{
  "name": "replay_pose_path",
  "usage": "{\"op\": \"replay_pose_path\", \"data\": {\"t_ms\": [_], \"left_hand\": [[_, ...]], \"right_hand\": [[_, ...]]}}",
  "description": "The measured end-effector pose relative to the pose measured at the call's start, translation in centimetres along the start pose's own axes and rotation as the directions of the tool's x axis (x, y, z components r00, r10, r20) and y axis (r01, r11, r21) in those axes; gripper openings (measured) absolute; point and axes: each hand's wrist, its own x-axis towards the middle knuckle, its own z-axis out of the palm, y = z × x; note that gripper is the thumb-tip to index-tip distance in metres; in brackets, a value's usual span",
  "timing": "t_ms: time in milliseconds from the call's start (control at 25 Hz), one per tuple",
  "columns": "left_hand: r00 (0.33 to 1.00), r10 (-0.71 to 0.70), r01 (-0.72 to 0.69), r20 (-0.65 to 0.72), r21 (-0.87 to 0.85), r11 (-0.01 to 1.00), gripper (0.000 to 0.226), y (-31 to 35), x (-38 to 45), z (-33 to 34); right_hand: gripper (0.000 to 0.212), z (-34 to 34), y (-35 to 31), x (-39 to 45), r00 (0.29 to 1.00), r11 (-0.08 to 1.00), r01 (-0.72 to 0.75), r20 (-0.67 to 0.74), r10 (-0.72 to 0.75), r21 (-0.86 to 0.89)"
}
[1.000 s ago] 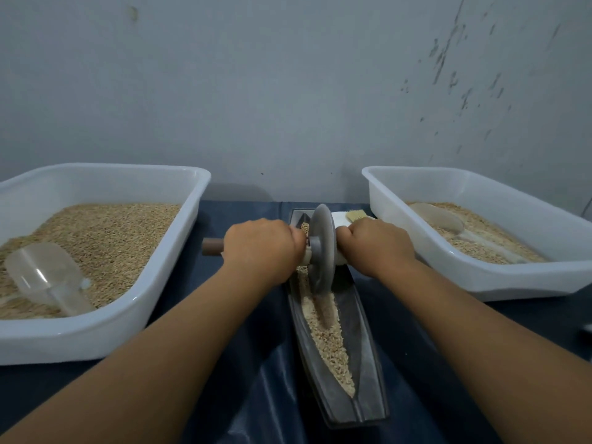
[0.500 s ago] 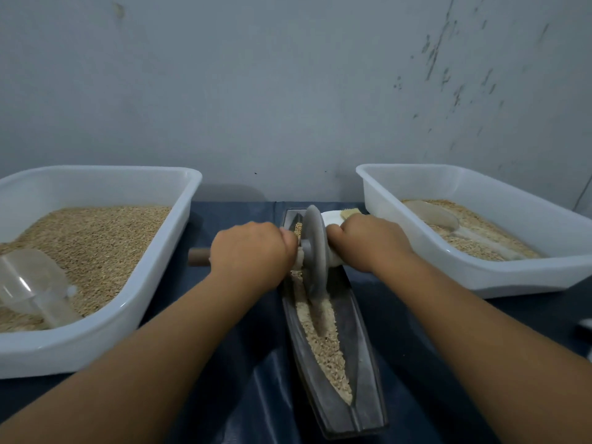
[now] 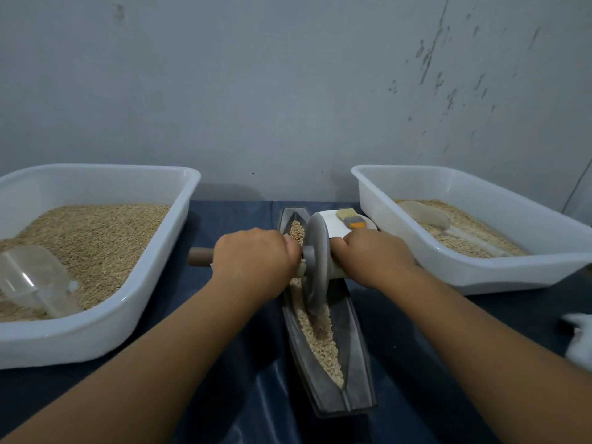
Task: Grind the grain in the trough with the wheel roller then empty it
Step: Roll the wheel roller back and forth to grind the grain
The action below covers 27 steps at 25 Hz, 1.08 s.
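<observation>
At the far left we see a white plastic tub [image 3: 134, 302] heaped with whole grain [image 3: 93, 238], and a clear plastic scoop [image 3: 35, 280] lies half sunk in it at the near left corner. The tub sits on a counter covered with a dark blue cloth [image 3: 243, 392].

Moving right, the brown wooden end of the axle handle [image 3: 200, 257] sticks out past our left hand [image 3: 254, 261], whose fingers are curled tight around the handle just beside the wheel. The grey wheel roller [image 3: 315, 261] stands upright on its edge in the dark narrow trough [image 3: 355, 344], about midway along the far half. The trough runs from the far centre of the counter toward us, slightly angled. Pale broken grain [image 3: 320, 338] fills its groove on the near side of the wheel, and a little more shows beyond the wheel at the far end.

Our right hand [image 3: 373, 256] is wrapped round the handle on the other side of the wheel, knuckles up. Behind it, a small brush [image 3: 350, 218] with pale bristles and an orange band rests on a white dish [image 3: 330, 224].

Further right stands a second white tub [image 3: 480, 274] holding a shallower layer of grain, with another clear scoop [image 3: 429, 216] lying in it. At the right edge, something white and blurred [image 3: 579, 338] sits on the cloth; we cannot tell what it is.
</observation>
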Motion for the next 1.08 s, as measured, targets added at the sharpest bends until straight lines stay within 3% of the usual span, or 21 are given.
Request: {"op": "replay_pose_path", "data": {"t_ms": [160,280,320,440,520,600,720,960,1080], "left_hand": [[0.972,-0.168,0.131,-0.162,-0.217,0.967,0.041,1.5,-4.2,0.1],[0.942,-0.189,0.121,-0.276,-0.245,0.962,0.045,1.7,-4.1,-0.6],[0.946,-0.187,0.123,-0.265,-0.242,0.963,0.047,1.6,-3.6,-0.8],[0.963,-0.213,0.168,-0.166,-0.251,0.953,0.058,1.0,-2.3,0.4],[0.969,-0.198,0.162,-0.150,-0.222,0.961,0.054,0.4,-1.5,0.9],[0.990,-0.120,0.109,-0.076,-0.141,0.984,0.038,0.1,-0.8,1.3],[0.986,-0.132,0.123,-0.098,-0.095,0.988,0.064,0.3,-0.7,0.6],[0.980,-0.181,0.163,-0.078,-0.196,0.967,0.030,1.2,-3.9,-0.1],[0.984,-0.168,0.148,-0.066,-0.246,0.958,0.043,1.3,-7.0,-1.1]], "right_hand": [[0.041,-1.5,0.2,-4.0,0.991,0.987,0.137,0.003,-0.137,-0.088],[0.012,-1.5,0.9,-4.9,0.960,0.955,0.265,0.127,-0.248,-0.137],[0.009,-1.3,0.9,-4.7,0.965,0.961,0.249,0.121,-0.235,-0.124],[0.036,-0.7,-0.4,-2.7,0.996,0.997,0.063,-0.061,-0.066,-0.052],[0.041,-0.3,-1.2,-0.3,0.990,1.000,-0.021,-0.139,0.018,-0.023],[0.040,-0.5,-1.5,1.3,0.994,0.999,-0.022,-0.110,0.019,-0.029],[0.035,0.0,-0.5,1.1,0.997,1.000,0.015,-0.069,-0.014,0.003],[0.046,-1.6,-1.0,-3.6,0.996,0.998,0.061,-0.061,-0.060,0.010],[0.048,-2.8,-0.7,-6.2,0.979,0.984,0.178,-0.096,-0.179,-0.020]]}}
